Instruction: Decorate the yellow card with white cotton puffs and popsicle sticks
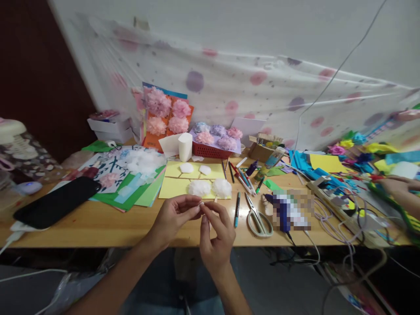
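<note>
Head view: a white bit (pixel 201 204) is being pinched between the left hand (pixel 171 217) and right hand (pixel 217 237), just nearer than the puffs (pixel 222 188); its long way is being hidden.

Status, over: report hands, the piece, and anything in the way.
Left hand and right hand pinching small white bit. White puffs on yellow card, beyond hands. Marker, scissors right, touching neither hand.
</note>
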The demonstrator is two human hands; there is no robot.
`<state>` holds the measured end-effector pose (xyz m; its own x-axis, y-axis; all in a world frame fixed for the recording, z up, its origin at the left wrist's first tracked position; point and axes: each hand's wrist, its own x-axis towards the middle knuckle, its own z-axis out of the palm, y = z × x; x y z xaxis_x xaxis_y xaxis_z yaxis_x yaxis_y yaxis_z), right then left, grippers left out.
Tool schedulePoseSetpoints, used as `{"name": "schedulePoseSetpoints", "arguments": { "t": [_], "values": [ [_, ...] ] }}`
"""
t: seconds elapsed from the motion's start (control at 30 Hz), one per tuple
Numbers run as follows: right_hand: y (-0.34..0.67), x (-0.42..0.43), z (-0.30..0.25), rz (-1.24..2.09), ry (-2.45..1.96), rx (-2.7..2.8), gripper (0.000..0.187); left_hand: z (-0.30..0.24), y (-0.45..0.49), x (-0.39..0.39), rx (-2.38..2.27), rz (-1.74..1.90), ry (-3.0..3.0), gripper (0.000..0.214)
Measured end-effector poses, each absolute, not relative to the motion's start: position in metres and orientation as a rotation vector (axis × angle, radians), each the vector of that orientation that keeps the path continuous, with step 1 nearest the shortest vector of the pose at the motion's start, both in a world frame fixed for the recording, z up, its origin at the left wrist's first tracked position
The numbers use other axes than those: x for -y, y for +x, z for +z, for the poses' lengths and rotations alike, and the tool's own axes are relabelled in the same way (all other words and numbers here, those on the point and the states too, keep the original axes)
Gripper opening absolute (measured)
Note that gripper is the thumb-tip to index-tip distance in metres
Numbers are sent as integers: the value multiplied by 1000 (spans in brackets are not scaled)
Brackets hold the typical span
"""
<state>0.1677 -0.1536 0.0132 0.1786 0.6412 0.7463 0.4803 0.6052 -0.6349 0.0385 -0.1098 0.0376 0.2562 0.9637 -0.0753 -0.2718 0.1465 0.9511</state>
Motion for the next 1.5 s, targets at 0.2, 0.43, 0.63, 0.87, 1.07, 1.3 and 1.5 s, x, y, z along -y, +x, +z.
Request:
{"name": "schedulePoseSetpoints", "arguments": {
  "t": [0.2,0.43,0.63,0.87,1.07,1.3,1.5],
  "values": [
    [183,158,23,565,-1187,1340,18,33,31,107,-940,901,1374,39],
    [186,166,11,672,-1423,1458,15,37,25,115,-1023,724,1672,28],
    [183,168,10,702,-1388,1294,17,38,26,115,-1059,793,1647,29],
    [170,155,-4,1019,-1182,730,29,13,35,121,-970,864,1241,41],
    [158,154,-6,1079,-1142,672,30,17,42,122,-1035,924,1101,41],
    [181,146,-15,731,-1266,983,29,-1,43,100,-1159,986,1406,31],
    [222,153,-35,-125,-1381,1977,38,-5,47,60,-1333,952,2091,17]
  ]
}}
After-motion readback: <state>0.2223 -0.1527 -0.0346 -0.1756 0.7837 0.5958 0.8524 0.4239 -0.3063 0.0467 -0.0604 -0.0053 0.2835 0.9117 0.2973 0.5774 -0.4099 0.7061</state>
